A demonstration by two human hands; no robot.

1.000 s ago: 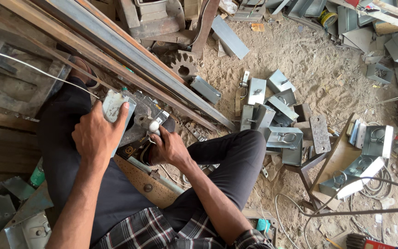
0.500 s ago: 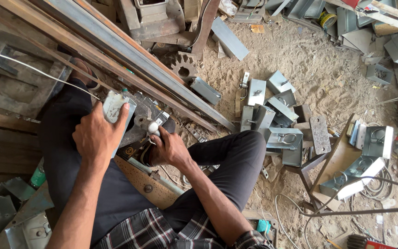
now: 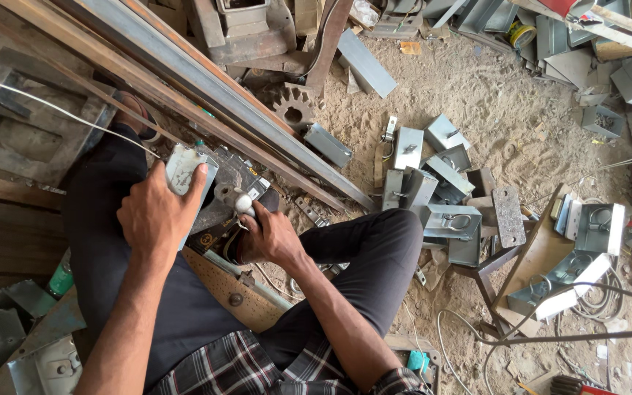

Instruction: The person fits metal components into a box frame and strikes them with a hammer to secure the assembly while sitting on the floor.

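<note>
Grey folded sheet-metal bracket (image 3: 184, 170) sits upright in the left hand (image 3: 156, 216), fingers wrapped around it, pressed against a dark boxy metal assembly (image 3: 232, 192) on the person's lap. Just right of the bracket, the right hand (image 3: 268, 238) is closed around a tool whose pale rounded end (image 3: 243, 204) shows; what kind of tool I cannot tell. Further right, about 10 similar grey brackets (image 3: 433, 175) lie on the sandy floor (image 3: 477, 95). With fingers this near the contact point, a slip could pinch or cut them on the sheet edge.
</note>
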